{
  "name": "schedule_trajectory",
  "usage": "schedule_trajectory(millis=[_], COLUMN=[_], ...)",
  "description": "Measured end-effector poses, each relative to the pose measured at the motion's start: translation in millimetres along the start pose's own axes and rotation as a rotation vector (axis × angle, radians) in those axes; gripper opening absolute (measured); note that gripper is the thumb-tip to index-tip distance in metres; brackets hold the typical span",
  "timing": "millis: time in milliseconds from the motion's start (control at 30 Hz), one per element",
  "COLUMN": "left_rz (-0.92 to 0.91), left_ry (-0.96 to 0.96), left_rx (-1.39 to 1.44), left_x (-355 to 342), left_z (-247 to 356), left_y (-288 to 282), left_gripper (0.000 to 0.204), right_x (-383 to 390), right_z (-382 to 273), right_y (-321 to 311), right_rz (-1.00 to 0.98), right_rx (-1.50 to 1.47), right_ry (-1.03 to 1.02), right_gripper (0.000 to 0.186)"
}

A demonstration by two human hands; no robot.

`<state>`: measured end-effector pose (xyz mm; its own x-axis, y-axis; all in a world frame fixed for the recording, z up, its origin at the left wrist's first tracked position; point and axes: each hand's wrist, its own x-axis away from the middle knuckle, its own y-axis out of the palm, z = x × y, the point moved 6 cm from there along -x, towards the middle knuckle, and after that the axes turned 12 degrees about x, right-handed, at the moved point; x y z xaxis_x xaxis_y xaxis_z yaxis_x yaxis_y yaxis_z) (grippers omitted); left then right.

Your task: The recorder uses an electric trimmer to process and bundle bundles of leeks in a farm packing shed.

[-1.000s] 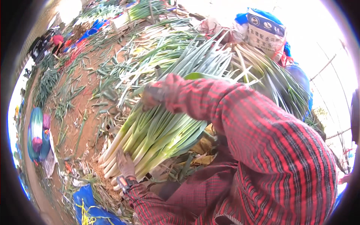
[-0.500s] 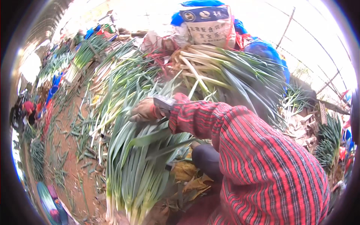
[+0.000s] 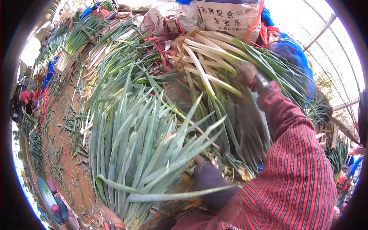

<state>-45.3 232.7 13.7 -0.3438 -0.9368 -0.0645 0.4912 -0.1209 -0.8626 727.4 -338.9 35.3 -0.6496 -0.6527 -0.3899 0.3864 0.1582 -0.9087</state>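
— Two bundles of green onions, is that right?

— Yes. One bundle of long green leaves (image 3: 134, 153) fans out low on the left side, its tips pointing up and to the right. Another bundle with pale stalks (image 3: 207, 65) lies higher up, just in front of a white printed sack (image 3: 226, 15).

— Where is the right hand?

— That right hand (image 3: 245, 73), at the end of a red striped sleeve (image 3: 299, 161), rests on the pale-stalked bundle. Its fingers (image 3: 239, 69) curl down into the stalks and leaves, grasping them.

— And the left hand?

— Only a bit of the left hand (image 3: 109, 216) shows at the bottom edge, under the leafy bundle's base. I cannot tell whether those fingers are clenched or released.

— What lies around?

— Loose onion leaves are scattered over the brown dirt floor (image 3: 65, 153), and more bundles (image 3: 76, 38) lie far off at upper left.
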Motion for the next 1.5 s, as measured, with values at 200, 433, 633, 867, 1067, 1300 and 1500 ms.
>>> schedule_trajectory(millis=[200, 433, 633, 867, 1067, 1300, 1500], left_rz=[0.022, 0.041, 0.045, 0.048, 0.062, 0.069, 0.05], left_ry=[0.01, 0.036, 0.055, 0.057, 0.058, 0.08, 0.108], left_rx=[-0.103, -0.171, -0.185, -0.178, -0.174, -0.192, -0.222], left_x=[-11.3, -31.9, -39.2, -22.3, -2.1, 13.7, 17.8], left_z=[34.4, 76.5, 92.1, 62.6, 25.0, -9.4, -30.8], left_y=[27.0, 57.0, 63.9, 49.6, 25.3, 0.8, -7.0], left_gripper=[0.052, 0.052, 0.052, 0.051, 0.051, 0.051, 0.051], right_x=[-66.3, -28.5, -16.3, -22.4, -43.7, -52.6, 2.2], right_z=[147.8, 134.5, 119.8, 130.2, 110.7, 5.0, -73.7], right_y=[37.9, 61.9, 47.4, 54.7, 28.4, 50.5, 84.0], right_rz=[-0.103, -0.27, -0.201, -0.323, -0.321, -0.234, -0.357], right_rx=[0.242, 0.282, 0.288, 0.234, 0.307, -0.048, -0.053], right_ry=[0.493, 0.528, 0.512, 0.558, 0.466, 0.094, 0.183], right_gripper=[0.071, 0.088, 0.067, 0.075, 0.072, 0.024, 0.019])
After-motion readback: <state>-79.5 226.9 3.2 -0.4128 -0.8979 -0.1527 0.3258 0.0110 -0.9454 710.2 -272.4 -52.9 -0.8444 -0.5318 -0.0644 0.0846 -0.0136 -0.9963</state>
